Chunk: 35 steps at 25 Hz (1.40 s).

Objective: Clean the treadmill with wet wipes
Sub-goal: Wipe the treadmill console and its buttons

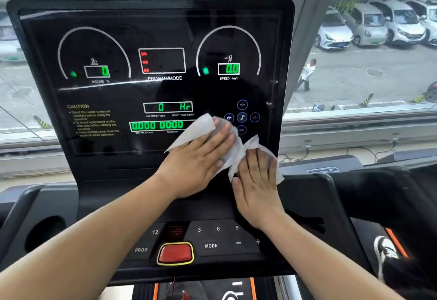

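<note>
My left hand (201, 165) and right hand (259, 188) both flat, fingers straight, pressing white wet wipe (196, 132) against treadmill console (118, 28), lower right corner, partly over music buttons (242, 117). Green displays read zero. Red button (175, 253) below.

- I count two hands, mid-frame: left hand (201, 165), right hand (257, 188).
- Wipe (198, 129) under them: one sheet or two, I can't tell.
- One console (94, 101).
- One red button (175, 252), bottom centre.
- One cup holder (45, 231), lower left.
- One shoe (385, 250), lower right.
- At least four cars (333, 35), upper right.
</note>
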{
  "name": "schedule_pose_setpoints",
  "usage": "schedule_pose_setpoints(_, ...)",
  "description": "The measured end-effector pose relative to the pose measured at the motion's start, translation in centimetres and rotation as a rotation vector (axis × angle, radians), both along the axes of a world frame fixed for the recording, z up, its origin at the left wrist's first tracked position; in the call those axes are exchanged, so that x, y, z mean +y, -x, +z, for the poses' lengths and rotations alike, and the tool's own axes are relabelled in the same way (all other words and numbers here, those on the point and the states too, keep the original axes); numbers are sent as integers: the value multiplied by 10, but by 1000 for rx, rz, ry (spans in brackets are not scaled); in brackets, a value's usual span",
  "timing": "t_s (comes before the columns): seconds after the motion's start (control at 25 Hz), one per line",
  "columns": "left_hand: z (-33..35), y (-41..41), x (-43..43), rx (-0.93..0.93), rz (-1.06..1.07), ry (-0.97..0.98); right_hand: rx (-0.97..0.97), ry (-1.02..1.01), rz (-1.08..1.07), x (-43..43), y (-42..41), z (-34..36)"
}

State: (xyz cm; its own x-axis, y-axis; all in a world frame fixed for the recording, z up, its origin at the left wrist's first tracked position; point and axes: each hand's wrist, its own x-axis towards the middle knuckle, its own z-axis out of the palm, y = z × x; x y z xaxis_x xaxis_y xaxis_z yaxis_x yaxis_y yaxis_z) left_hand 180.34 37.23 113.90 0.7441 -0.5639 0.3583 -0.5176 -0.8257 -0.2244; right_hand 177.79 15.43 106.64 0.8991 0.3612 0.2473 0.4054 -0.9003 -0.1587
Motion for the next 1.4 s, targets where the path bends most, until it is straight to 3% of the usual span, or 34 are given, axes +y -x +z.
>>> schedule_pose_setpoints(0.16,7,2,45,19,44,-44,-141,45,117,8,-44,55)
schedule_pose_setpoints(0.36,65,-24,96,-79,420,250,-296,79,149,82,-100,149)
schedule_pose_setpoints(0.56,14,15,119,6,543,347,-239,68,219,145,-70,122)
schedule_pose_setpoints(0.8,-21,53,186,92,432,279,23,61,404,199,-23,72)
schedule_pose_setpoints(0.96,17,29,232,36,469,249,-117,124,421,247,-52,117)
schedule_pose_setpoints(1.16,81,-16,252,-41,425,417,-221,66,305,294,-78,178)
schedule_pose_setpoints(1.4,16,13,252,-78,330,494,-142,6,192,308,-31,115)
